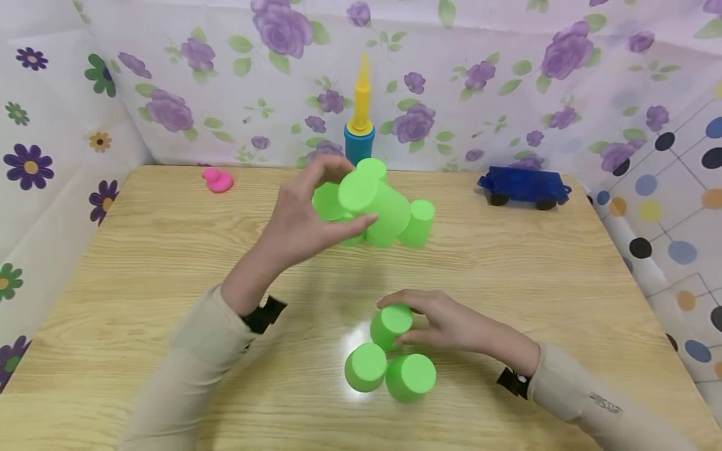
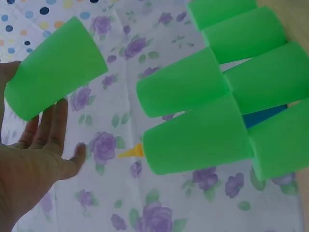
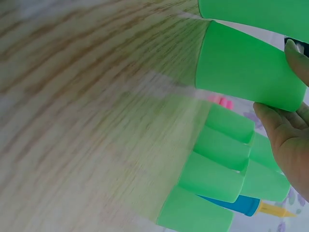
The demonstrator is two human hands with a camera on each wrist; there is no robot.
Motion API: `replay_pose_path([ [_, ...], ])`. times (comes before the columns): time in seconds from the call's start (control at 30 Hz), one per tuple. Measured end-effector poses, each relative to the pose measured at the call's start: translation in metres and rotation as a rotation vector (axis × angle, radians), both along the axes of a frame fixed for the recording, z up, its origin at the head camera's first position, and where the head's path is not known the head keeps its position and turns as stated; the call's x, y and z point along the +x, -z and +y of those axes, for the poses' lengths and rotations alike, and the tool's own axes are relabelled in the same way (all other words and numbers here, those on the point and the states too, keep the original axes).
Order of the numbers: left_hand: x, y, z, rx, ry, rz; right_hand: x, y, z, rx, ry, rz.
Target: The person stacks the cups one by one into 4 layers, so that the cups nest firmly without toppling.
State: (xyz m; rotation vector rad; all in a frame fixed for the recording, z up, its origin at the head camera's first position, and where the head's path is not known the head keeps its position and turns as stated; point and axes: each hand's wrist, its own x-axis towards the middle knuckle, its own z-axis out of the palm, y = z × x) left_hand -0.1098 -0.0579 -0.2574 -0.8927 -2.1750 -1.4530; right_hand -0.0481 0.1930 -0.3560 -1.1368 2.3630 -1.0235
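Observation:
My left hand (image 1: 301,216) holds a green cup (image 1: 386,210) in the air between thumb and fingers. In the left wrist view that held cup (image 2: 58,70) is tilted, apart from a stack of upside-down green cups (image 2: 198,133). The stack has a bottom row of several cups (image 3: 212,176) and two cups (image 3: 265,181) on top. Nearer to me, my right hand (image 1: 451,319) grips an upside-down green cup (image 1: 391,329) standing on the table. Beside it stand two more upside-down cups, one at left (image 1: 365,368) and one at right (image 1: 412,377).
Behind the stack stands a blue and yellow hand pump (image 1: 360,134). A pink rubber duck (image 1: 217,180) sits at the back left of the wooden table (image 1: 141,300), and a blue toy wagon (image 1: 526,186) at the back right. Patterned cloth (image 1: 225,69) hangs behind.

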Motion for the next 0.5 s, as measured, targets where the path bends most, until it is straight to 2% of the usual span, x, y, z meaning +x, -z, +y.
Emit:
replay_pose_path([
  [0.13, -0.014, -0.011, 0.012, -0.036, -0.012, -0.045, 0.0, 0.0, -0.002, -0.011, -0.007, 0.021],
  [0.3, -0.029, -0.025, 0.025, -0.124, 0.022, 0.004, -0.003, -0.001, -0.005, -0.027, -0.016, 0.058],
  [0.4, -0.04, -0.025, 0.034, -0.169, 0.05, 0.019, -0.003, -0.001, -0.004, -0.017, -0.008, 0.059],
  [0.5, -0.054, -0.018, 0.044, -0.214, 0.065, -0.013, -0.001, 0.001, 0.002, -0.001, 0.01, 0.032],
])
